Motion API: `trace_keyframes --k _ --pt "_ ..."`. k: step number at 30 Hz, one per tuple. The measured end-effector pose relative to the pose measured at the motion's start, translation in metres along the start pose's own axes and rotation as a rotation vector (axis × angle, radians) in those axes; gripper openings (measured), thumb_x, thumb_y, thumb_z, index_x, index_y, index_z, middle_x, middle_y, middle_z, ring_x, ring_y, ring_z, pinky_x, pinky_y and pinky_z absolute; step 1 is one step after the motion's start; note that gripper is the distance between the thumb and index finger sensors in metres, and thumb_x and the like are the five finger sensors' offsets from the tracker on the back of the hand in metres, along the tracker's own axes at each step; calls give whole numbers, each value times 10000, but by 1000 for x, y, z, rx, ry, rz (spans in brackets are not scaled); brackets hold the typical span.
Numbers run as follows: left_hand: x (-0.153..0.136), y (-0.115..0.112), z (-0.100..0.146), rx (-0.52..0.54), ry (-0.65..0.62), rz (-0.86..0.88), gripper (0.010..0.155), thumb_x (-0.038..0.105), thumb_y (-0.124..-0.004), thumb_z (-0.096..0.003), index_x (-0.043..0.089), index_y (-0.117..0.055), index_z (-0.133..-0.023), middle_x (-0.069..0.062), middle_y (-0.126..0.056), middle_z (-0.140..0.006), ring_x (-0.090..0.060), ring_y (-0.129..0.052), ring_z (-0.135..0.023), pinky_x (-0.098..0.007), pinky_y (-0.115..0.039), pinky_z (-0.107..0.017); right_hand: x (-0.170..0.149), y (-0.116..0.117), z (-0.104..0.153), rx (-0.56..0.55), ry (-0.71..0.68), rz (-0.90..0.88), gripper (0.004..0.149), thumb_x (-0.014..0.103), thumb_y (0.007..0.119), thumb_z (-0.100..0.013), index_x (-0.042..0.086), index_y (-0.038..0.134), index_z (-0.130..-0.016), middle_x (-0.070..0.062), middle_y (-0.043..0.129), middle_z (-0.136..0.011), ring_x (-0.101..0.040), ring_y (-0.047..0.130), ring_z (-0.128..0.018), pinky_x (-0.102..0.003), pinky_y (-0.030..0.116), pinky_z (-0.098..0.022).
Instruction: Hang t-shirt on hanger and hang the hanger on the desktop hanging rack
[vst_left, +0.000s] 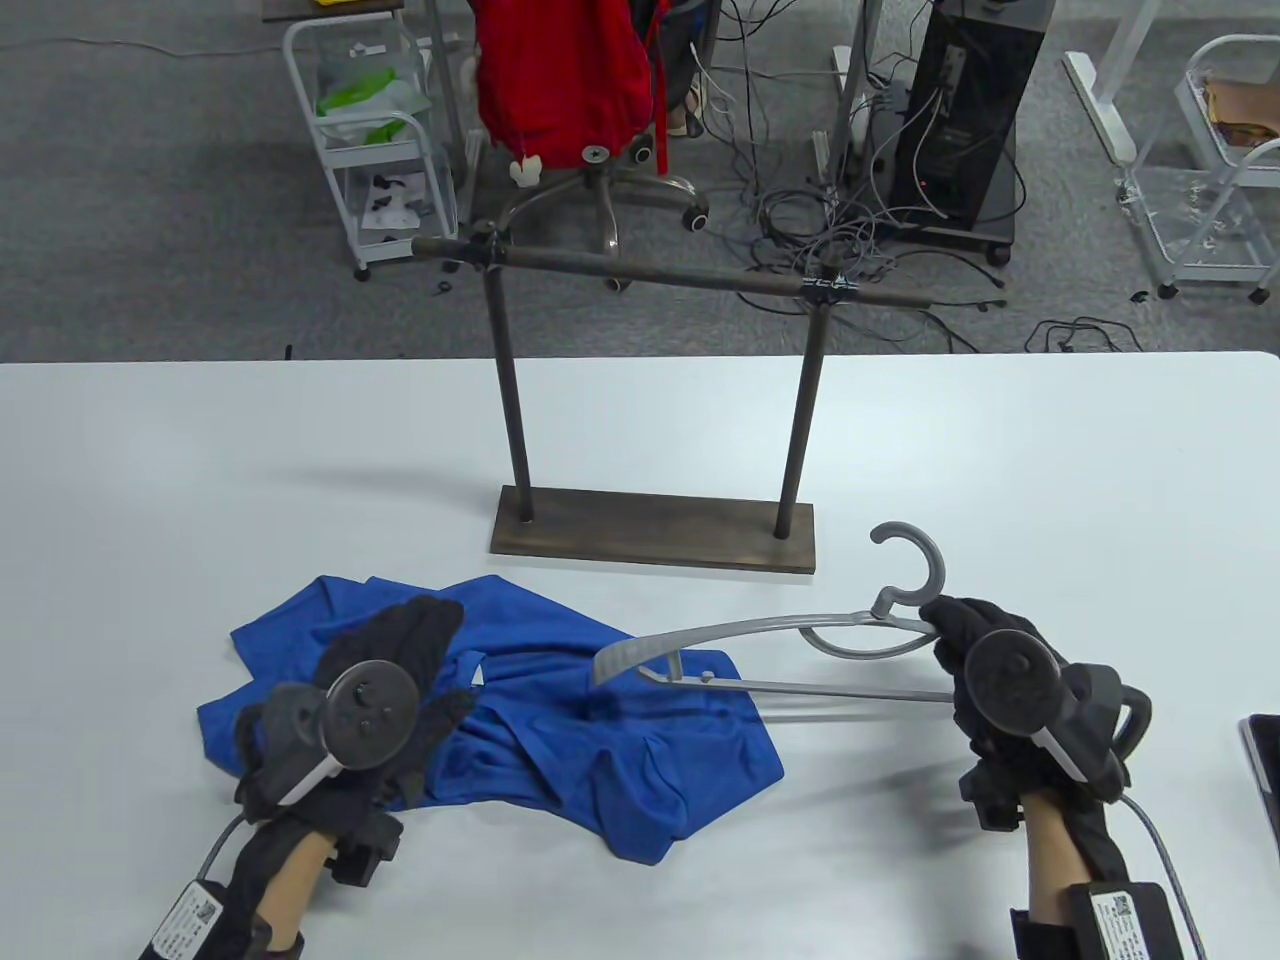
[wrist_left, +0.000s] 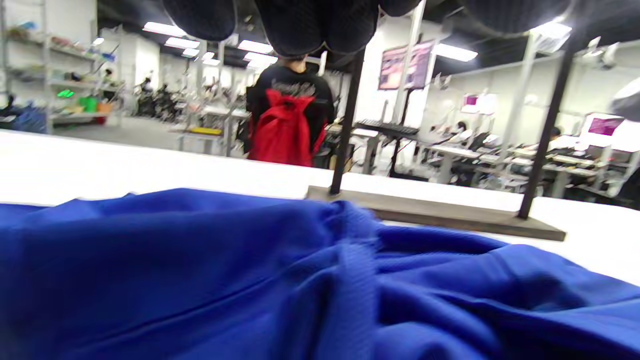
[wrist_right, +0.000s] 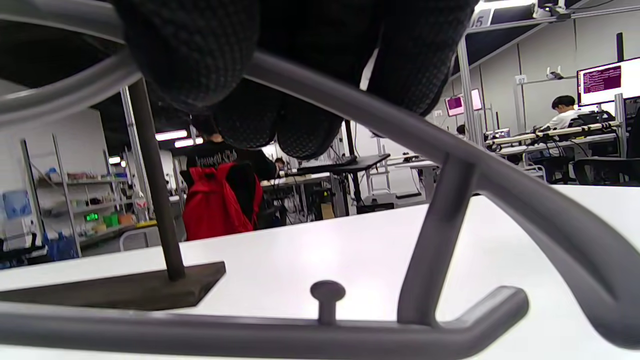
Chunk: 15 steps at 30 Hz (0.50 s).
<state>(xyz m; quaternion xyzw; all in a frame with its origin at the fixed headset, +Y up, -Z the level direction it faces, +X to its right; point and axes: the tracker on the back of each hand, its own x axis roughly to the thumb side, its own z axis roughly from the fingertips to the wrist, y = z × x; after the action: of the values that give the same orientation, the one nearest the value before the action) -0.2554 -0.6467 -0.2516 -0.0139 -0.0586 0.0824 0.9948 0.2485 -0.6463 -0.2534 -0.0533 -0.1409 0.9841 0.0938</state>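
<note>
Nearest the table's front edge, the left hand (vst_left: 385, 670) in its black knit glove lies flat on the t-shirt (vst_left: 560, 740), fingers straight and close together, resting on the cloth without gathering it; a round tracker sits on the back of the hand. The t-shirt is a crumpled blue heap of fine-knit fabric, soft folds and a ribbed seam plain in the left wrist view (wrist_left: 350, 280), spread on the white table (vst_left: 1000, 450) left of centre. The right hand (vst_left: 985, 665) grips the hanger (vst_left: 760, 640) at its right shoulder just below the neck, gloved fingers (wrist_right: 195, 55) curled round the smooth grey arm. The hanger is grey, apparently plastic, with a curved upper arm, a straight lower bar carrying a small peg (wrist_right: 327, 295), and a round open hook. Its long axis runs roughly left to right across the table; the free left end reaches over the t-shirt's right part, and the hook points away from the person, toward the rack. Whether the left end touches the cloth I cannot tell. Farther back, near the table's middle, stands the rack (vst_left: 655, 400): a flat dark rectangular base, two thin dark uprights, and a rough dark crossbar running left to right on top. Beyond the table lie grey carpet, a swivel chair with a red bag (vst_left: 560, 75), a white trolley (vst_left: 370, 150), tangled cables and a black tower case (vst_left: 965, 110).
</note>
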Motion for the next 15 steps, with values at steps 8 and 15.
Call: trace_keyframes --k 8,15 --pt "-11 -50 -29 -414 58 -71 795 397 -726 -501 478 -215 -1105 132 -347 -1273 -185 -406 -1216 -585 -441 -880 18 2 7 -73 -48 -23 458 343 806 -434 395 752 -886 110 887 -897 -158 970 -844 -448 842 -665" --pt "-9 -64 -38 -323 84 -213 743 501 -805 -421 570 -437 -1063 207 -741 -1007 -103 -752 -992 -553 -539 -868 37 5 14 -64 -126 9 458 343 806 -433 381 757 -887 98 896 -888 -162 981 -828 -444 846 -660"
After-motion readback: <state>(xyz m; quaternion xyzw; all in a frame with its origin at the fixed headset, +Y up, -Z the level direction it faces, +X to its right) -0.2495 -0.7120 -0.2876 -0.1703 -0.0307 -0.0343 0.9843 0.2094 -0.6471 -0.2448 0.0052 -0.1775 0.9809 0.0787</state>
